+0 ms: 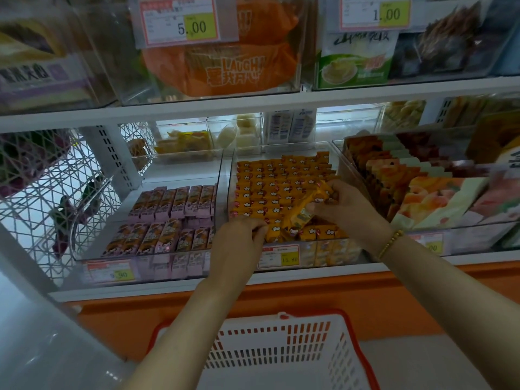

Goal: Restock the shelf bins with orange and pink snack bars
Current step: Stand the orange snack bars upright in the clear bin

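The right hand [342,202] grips orange bars [302,213], long axis slanting down toward the left hand [239,242], whose fingers bend onto the front row [323,234]; hold unclear.

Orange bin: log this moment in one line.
right hand: grips orange bars | left hand: touching front row | orange bin: nearly full
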Demonstrator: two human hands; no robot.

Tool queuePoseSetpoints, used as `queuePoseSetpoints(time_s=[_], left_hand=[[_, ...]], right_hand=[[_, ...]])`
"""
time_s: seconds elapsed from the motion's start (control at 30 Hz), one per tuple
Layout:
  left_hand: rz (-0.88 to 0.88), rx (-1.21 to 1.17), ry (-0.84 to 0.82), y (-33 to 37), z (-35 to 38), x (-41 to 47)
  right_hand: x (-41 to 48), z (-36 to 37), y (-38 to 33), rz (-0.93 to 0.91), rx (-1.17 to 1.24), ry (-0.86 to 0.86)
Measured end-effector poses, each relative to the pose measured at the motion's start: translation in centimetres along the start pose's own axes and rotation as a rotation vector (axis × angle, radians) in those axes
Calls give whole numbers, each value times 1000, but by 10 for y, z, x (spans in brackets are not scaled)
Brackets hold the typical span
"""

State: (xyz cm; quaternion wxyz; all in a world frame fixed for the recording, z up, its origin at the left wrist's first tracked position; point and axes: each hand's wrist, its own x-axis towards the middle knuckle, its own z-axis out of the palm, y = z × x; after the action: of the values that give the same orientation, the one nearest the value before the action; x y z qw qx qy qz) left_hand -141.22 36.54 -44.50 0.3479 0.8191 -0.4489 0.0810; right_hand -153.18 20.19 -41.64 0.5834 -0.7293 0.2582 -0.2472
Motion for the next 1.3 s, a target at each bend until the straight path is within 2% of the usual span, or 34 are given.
queuePoseSetpoints(time_s=[0.13, 0.37, 0.43, 0.53, 0.7, 0.8, 0.93, 1.07, 1.17, 1.3], left_hand=[[11, 43, 5, 4, 0, -1], [13, 24, 27, 5, 1, -3], [15, 25, 30, 5, 1, -4], [5, 28, 22, 5, 1, -3], [-4, 54, 2, 5, 2, -3], [-8, 65, -14, 5, 2, -4], [123, -22, -72, 13, 6, -10], [237, 96, -219, 20, 18, -19], [288, 217, -155, 18, 24, -21], [273, 197, -158, 18, 26, -22]], right_hand=[[-3, 2, -17, -219, -312, -58], [-1, 10, -13, -290, -670, -216], [-2, 11, -17, -353, -755, -176], [-7, 11, -18, -414, -759, -73], [-11, 27, 4, -406, -998, -198], [-8, 26, 0, -383, -1030, -234], [-5, 6, -12, -301, -1023, -223], [-7, 2, -9, -311, -1052, -245], [-6, 6, -7, -299, -1141, -207], [-7, 8, -4, -351, -1316, -212]])
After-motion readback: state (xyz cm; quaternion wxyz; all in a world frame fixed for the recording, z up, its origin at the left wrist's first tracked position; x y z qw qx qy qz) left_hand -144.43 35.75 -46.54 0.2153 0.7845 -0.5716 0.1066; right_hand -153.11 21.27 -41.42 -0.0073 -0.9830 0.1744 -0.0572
